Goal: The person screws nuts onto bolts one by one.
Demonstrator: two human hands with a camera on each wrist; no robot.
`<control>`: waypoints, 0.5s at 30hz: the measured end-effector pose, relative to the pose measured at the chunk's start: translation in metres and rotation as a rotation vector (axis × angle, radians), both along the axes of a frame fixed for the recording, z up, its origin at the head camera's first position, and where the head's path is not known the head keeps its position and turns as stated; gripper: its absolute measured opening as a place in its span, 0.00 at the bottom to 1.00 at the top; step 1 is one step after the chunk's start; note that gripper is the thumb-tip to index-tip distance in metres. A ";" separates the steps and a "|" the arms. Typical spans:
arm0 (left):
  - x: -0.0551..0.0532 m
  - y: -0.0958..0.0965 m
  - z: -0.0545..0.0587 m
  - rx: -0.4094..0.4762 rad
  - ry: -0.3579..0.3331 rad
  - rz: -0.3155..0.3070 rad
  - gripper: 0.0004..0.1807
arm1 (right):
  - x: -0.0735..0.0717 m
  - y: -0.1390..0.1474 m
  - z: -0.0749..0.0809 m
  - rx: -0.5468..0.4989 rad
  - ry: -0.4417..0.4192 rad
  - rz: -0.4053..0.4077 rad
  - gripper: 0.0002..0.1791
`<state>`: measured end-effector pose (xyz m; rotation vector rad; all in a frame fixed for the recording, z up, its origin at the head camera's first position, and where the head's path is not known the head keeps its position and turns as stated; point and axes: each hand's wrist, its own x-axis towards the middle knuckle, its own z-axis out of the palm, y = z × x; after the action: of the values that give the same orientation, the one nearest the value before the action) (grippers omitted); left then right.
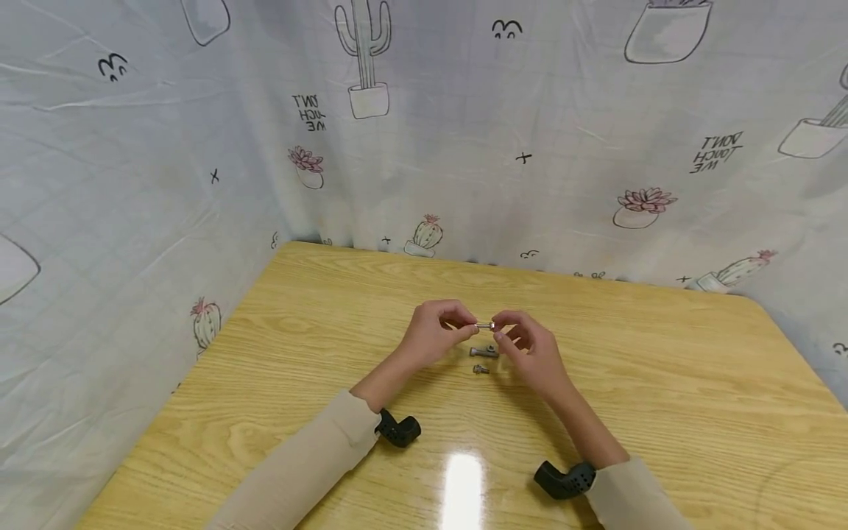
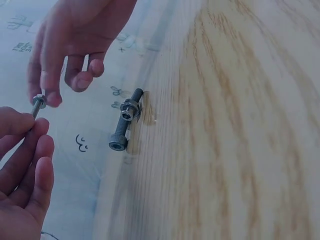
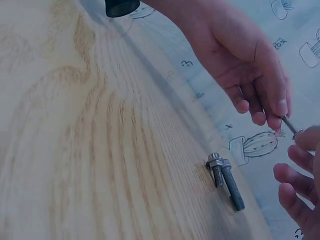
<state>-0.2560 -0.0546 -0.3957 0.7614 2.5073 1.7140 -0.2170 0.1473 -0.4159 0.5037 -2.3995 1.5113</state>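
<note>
Bolt [image 1: 484, 325], slim and metallic, is held in the air between both hands, a little beyond the long bolt [image 1: 483, 352] that lies on the wooden table [image 1: 331, 316]. Landmark for all positions: the long bolt, as seen from the person's side.

Left hand [image 1: 433, 331]: left of landmark; thumb and forefinger closed in a pinch on the shank, other fingers loosely bent. Right hand [image 1: 530, 342]: right of landmark; thumb and fingertips drawn together on the wider end of the slim piece, remaining fingers curled with gaps. Whether that end is a head or a nut, cannot tell.

Short bolt [image 1: 481, 369], with a collar below its head, lies just on the near side of landmark. Small metal piece [image 1: 491, 349] sits at its far side, toward the right end; type unclear.

Patterned cloth [image 1: 450, 88] hangs well beyond landmark. Black wrist mounts [image 1: 400, 430] are nearer the person, one per forearm.
</note>
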 end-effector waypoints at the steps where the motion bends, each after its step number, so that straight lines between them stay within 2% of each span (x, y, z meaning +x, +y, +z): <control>1: 0.000 0.000 -0.001 0.001 -0.003 0.000 0.04 | 0.000 0.000 0.000 0.010 0.018 0.002 0.09; 8: 0.001 -0.001 -0.001 0.025 -0.006 -0.030 0.03 | -0.001 -0.001 -0.001 0.051 0.024 -0.024 0.06; 15: 0.002 0.002 0.000 0.043 -0.002 -0.057 0.02 | -0.001 -0.001 -0.003 -0.005 -0.030 0.002 0.13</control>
<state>-0.2536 -0.0528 -0.3959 0.8258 2.4296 1.7546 -0.2182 0.1466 -0.4186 0.4859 -2.4179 1.5354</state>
